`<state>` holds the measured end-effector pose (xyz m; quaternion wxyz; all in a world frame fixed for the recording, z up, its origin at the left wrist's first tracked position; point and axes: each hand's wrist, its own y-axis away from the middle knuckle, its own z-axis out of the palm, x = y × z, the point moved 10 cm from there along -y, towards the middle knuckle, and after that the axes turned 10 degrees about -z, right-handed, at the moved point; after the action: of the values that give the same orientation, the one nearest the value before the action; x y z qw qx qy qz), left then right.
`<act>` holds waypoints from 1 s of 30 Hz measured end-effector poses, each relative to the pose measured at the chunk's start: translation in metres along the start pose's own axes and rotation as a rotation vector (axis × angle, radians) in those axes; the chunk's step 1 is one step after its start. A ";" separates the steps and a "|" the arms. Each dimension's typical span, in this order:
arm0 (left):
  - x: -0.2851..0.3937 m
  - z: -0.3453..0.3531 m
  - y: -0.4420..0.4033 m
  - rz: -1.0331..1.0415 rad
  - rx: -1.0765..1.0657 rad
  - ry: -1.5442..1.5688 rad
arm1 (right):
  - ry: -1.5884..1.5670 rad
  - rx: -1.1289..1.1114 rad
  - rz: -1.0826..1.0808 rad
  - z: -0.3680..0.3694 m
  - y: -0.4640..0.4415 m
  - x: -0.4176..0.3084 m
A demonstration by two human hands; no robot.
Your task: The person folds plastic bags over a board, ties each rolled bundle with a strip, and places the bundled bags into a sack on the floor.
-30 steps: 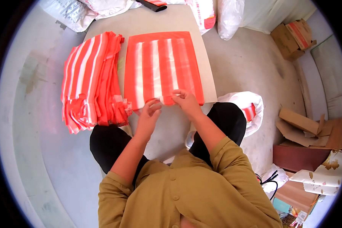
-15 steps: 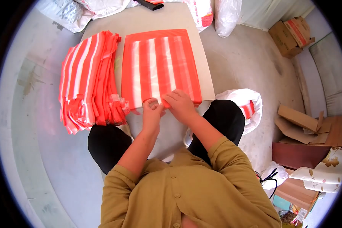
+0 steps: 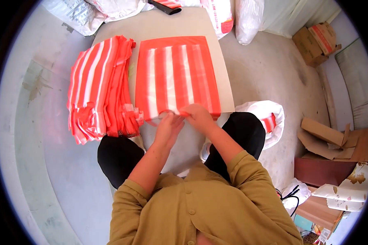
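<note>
A flat stack of red-and-white striped plastic bags [image 3: 178,75] lies on the beige table [image 3: 184,22]. At its near edge, my left hand [image 3: 169,127] pinches the bag edge, fingers pressed together. Close beside it, my right hand [image 3: 198,116] is closed on the same edge, knuckles up. The fingertips nearly meet, and what lies between them is partly hidden. To the left, a thick, rumpled pile of striped bags [image 3: 96,85] hangs over the table's near left corner.
White sacks [image 3: 79,16] line the far edge, near a black-and-red item [image 3: 167,7]. Right of my knee stands a white bag [image 3: 253,108] with striped material inside. Cardboard boxes [image 3: 310,45] sit at the far right, and an opened carton [image 3: 323,130] lies nearer.
Both hands have come closer together at the near edge of the stack. My left fingers, apart a second ago, are now closed. The view has shifted slightly.
</note>
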<state>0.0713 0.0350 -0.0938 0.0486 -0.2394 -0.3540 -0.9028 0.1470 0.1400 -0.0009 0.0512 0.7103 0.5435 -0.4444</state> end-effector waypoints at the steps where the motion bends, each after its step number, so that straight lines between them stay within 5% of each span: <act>1: 0.003 0.006 0.000 -0.008 -0.020 -0.002 | 0.000 0.012 -0.044 0.000 0.001 -0.004; 9: 0.005 0.009 0.004 -0.035 0.055 -0.066 | 0.017 -0.161 -0.140 -0.006 0.009 -0.032; 15: -0.005 -0.039 0.021 0.013 0.209 -0.182 | -0.331 -0.214 0.079 -0.001 0.014 -0.003; 18: 0.009 -0.096 0.032 0.231 0.506 -0.185 | -0.037 -0.044 -0.028 -0.021 0.007 -0.028; 22: 0.031 -0.147 0.020 0.368 0.671 -0.309 | 0.158 -0.174 -0.166 -0.005 0.001 -0.044; 26: 0.051 -0.123 0.011 0.338 0.416 -0.246 | 0.191 -0.094 -0.189 -0.004 0.002 -0.049; 30: 0.065 -0.120 0.012 0.381 0.419 -0.365 | 0.163 -0.041 -0.197 -0.009 0.007 -0.051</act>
<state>-0.0307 -0.0478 -0.1321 0.2002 -0.4439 -0.4834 -0.7274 0.1569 0.1055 0.0370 -0.0222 0.6860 0.6220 -0.3769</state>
